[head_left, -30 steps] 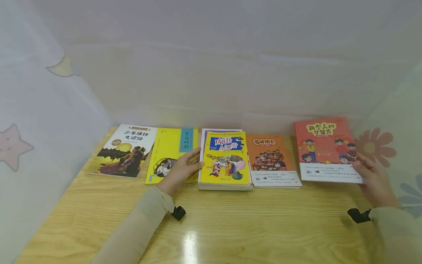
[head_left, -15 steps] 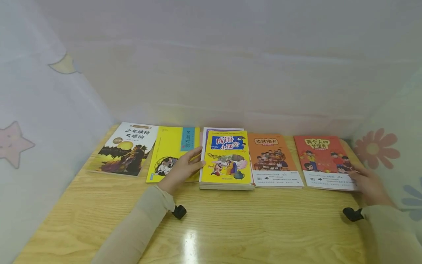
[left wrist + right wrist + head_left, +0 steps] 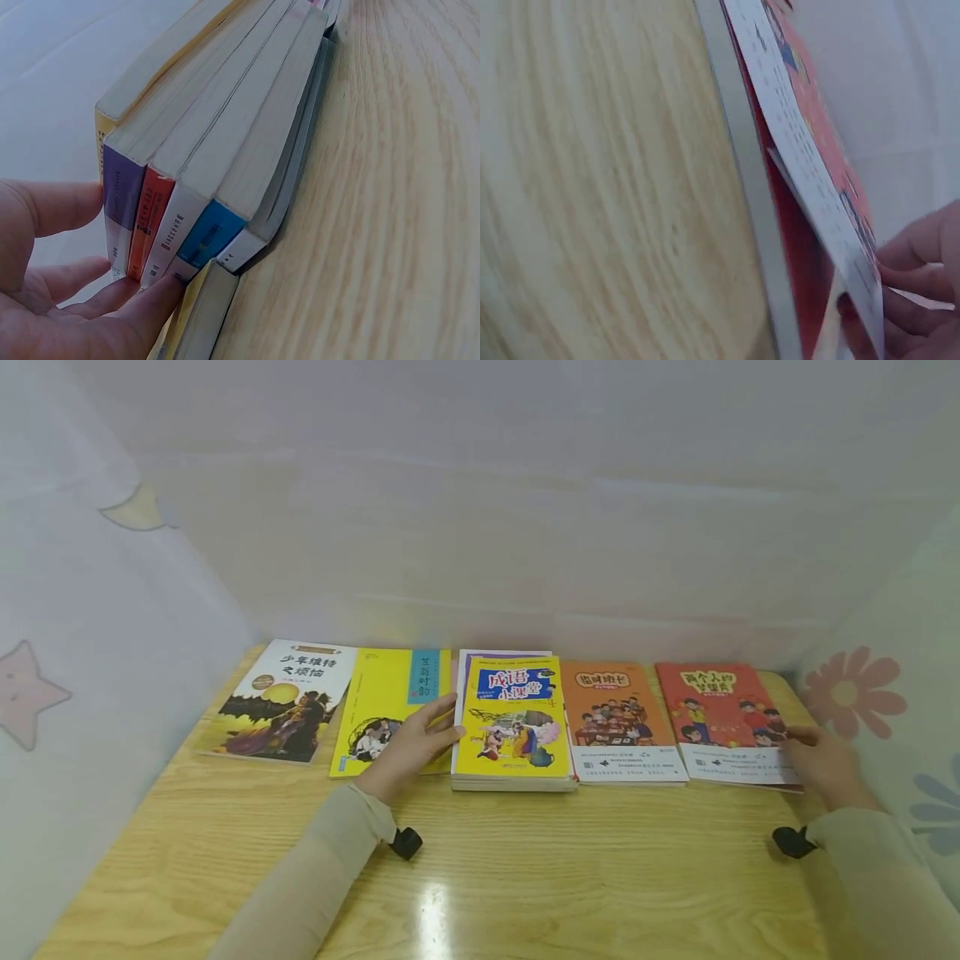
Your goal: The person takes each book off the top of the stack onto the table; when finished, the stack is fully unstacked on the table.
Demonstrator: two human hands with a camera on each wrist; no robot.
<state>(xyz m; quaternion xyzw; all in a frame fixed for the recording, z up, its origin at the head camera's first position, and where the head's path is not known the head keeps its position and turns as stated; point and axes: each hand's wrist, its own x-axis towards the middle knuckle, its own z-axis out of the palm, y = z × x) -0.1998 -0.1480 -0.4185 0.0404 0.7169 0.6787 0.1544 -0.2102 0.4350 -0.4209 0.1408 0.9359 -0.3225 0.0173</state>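
Against the left side of a stack of books (image 3: pixel 513 752), topped by a yellow one, rests my left hand (image 3: pixel 416 747). In the left wrist view, its fingers touch the coloured spines (image 3: pixel 124 191) without wrapping round the stack. My right hand (image 3: pixel 828 768) pinches the right edge of a red book (image 3: pixel 723 714) with a white lower band. That book lies at the right end of the row. In the right wrist view, its white band (image 3: pixel 802 157) is lifted at the edge, with a fingertip beneath it and other fingers (image 3: pixel 919 255) on the outer side.
An orange book (image 3: pixel 615 714) lies between the stack and the red book. Left of the stack are a yellow book (image 3: pixel 382 689) and a white-and-dark book (image 3: pixel 288 702). Pale printed cloth (image 3: pixel 480 527) encloses the wooden table (image 3: pixel 525 877) at the back and sides.
The red book has come down from a raised position onto the table and then shifted left, closer to the orange book, with my right hand on it. My left hand has stayed put.
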